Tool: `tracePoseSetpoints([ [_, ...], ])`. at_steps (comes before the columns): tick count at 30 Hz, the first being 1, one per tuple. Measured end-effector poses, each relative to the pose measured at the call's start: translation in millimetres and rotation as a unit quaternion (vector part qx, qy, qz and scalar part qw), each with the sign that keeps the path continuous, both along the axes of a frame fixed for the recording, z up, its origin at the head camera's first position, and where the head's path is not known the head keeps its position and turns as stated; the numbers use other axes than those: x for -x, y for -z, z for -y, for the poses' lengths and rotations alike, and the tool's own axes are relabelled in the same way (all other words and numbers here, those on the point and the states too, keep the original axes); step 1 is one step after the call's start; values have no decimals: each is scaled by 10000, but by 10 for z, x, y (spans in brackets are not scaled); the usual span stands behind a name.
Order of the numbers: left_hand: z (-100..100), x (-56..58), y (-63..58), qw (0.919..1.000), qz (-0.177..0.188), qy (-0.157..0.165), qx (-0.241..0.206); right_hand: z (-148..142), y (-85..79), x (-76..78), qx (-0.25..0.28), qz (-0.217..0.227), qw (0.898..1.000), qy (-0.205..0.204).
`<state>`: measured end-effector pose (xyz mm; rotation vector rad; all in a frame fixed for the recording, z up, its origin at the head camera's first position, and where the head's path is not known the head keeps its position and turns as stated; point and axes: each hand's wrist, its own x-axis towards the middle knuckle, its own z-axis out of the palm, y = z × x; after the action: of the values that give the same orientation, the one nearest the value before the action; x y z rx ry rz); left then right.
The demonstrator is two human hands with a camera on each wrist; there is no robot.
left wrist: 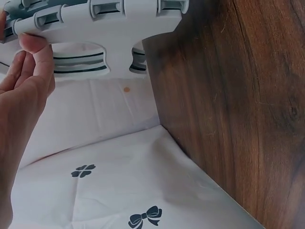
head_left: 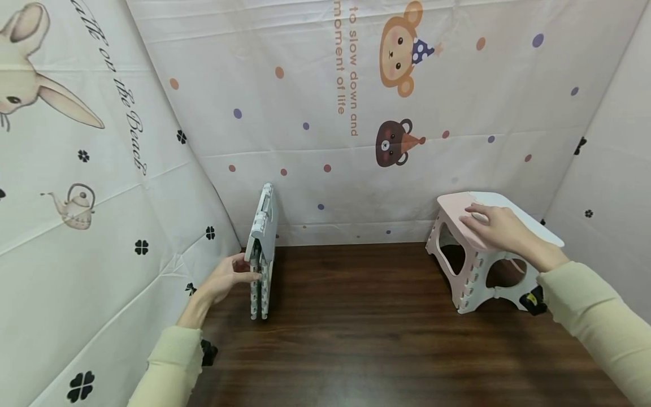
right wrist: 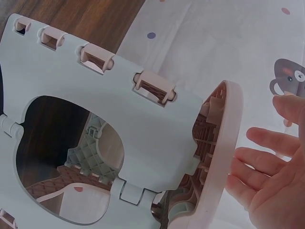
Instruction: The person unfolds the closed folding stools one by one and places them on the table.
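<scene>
A grey-and-white folded stool [head_left: 262, 243] stands upright on its edge at the left of the dark wooden table [head_left: 356, 328]. My left hand [head_left: 245, 272] grips its lower side, and the thumb [left wrist: 34, 44] presses on the stool's hinged edge [left wrist: 100, 24] in the left wrist view. At the right stands an unfolded pink-and-white stool [head_left: 470, 271]. My right hand [head_left: 480, 219] lies flat on its seat, fingers straight. The right wrist view shows that hand [right wrist: 267, 167] beside the pink seat rim [right wrist: 221, 157], above the white leg panel [right wrist: 86, 81].
Printed cloth walls [head_left: 325, 113] close in the table on the left, back and right. The cloth at the left [left wrist: 105, 181] hangs right at the table edge. Bare wood lies between the two stools.
</scene>
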<state>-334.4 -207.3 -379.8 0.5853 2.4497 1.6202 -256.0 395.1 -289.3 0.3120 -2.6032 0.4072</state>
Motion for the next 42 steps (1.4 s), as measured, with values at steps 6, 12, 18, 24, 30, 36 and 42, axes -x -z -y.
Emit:
tracePoseSetpoints([
  [6,-86,-27,-1,9999,63,-8,-79,-5,-4,-4,13,59,10000,22],
  [12,-190,-24,30,9999,-31,61,-136,3,-30,-18,-23,26,10000,26],
  [18,-342,-52,10,9997,-32,178,-191,20,-84,-16,-40,36,10000,34],
  [24,-486,-91,0,9996,-72,245,-125,47,-90,-7,-29,20,10000,-56],
  [30,-620,-90,39,9995,10,294,-121,66,-79,-7,-2,67,10000,-44],
  [36,-760,-69,63,9993,36,377,-68,82,-84,-13,18,82,9999,-56],
  [42,-928,-57,42,9986,2,510,-103,97,-101,-14,6,44,10000,-81],
])
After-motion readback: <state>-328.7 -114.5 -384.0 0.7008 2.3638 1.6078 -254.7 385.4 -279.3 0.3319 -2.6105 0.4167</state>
